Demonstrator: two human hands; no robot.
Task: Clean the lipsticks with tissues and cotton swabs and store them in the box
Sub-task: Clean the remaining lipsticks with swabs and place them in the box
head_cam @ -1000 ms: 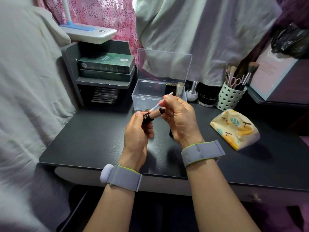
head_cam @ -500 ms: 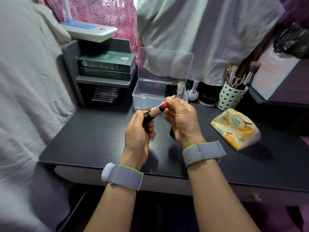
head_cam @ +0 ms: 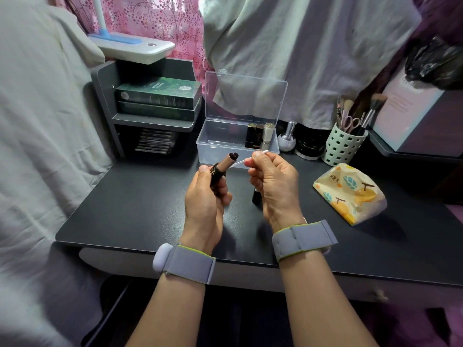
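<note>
From the head camera, the left hand (head_cam: 204, 204) is gripping an uncapped lipstick (head_cam: 223, 165), fingers curled round its dark barrel, tilting the dark tip up and to the right above the black desk (head_cam: 140, 204). The right hand (head_cam: 274, 182) is pinching a cotton swab (head_cam: 246, 160) between thumb and fingertips, the other fingers curled in, and the swab's near end is lying just beside the lipstick's collar; whether it is actually touching cannot be told. A dark piece, probably the cap (head_cam: 256, 197), is standing on the desk half hidden behind the right hand.

Behind the hands the clear plastic box (head_cam: 215, 146) is sitting open with its lid upright, and three lipsticks (head_cam: 259, 135) are already standing at its right end. A tissue pack (head_cam: 350, 194) is lying well to the right, near a pale brush holder (head_cam: 343, 146).

In my judgement the collar is being cleaned, and the risks are plain. The soft tip is exposed, so a swab pushed too hard or off line could gouge or smear it. The right wrist is hanging close to the cap, so a careless drop of the hand could knock it over and send it rolling.
</note>
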